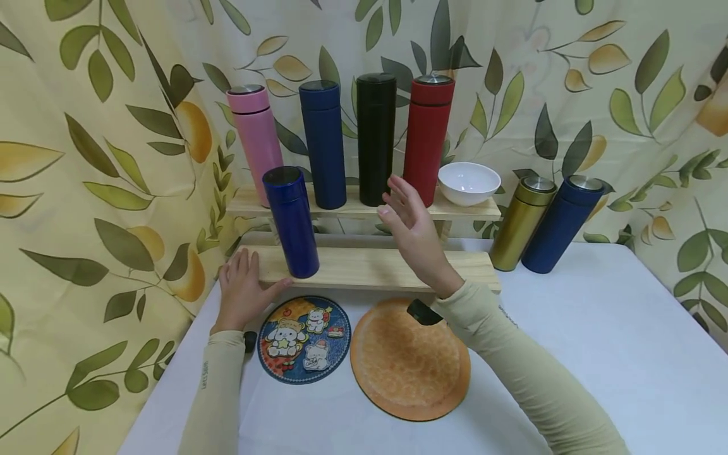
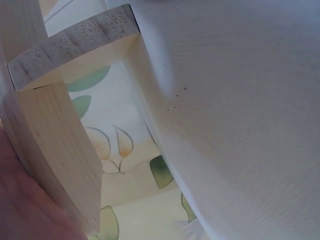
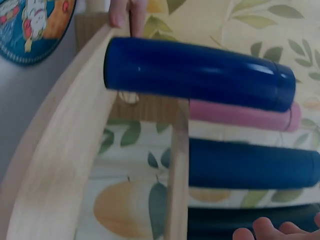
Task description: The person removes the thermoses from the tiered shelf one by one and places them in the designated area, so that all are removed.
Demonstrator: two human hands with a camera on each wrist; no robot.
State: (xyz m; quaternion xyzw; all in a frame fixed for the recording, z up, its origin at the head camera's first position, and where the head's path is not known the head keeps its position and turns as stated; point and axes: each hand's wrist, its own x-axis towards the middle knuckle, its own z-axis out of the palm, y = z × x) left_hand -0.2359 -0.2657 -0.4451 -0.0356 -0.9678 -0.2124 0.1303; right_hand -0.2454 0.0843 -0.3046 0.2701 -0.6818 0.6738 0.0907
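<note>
My left hand (image 1: 241,291) rests on the left end of a two-tier wooden rack (image 1: 364,268), thumb stretched along its front edge. Near that thumb, a glossy blue thermos bottle (image 1: 292,224) stands upright on the lower tier. My right hand (image 1: 415,230) is raised over the lower tier with relaxed fingers and holds nothing. Behind it, on the upper tier, are a black bottle (image 1: 375,139) and a red bottle (image 1: 428,139). Further left on that tier stand a pink bottle (image 1: 256,142) and a matte blue bottle (image 1: 324,145).
A white bowl (image 1: 469,183) sits at the upper tier's right end. Right of the rack stand a gold bottle (image 1: 522,224) and a dark blue bottle (image 1: 563,224). In front lie a round cartoon mat (image 1: 304,341) and a round tan mat (image 1: 409,360). A leaf-patterned curtain (image 1: 114,189) hangs behind.
</note>
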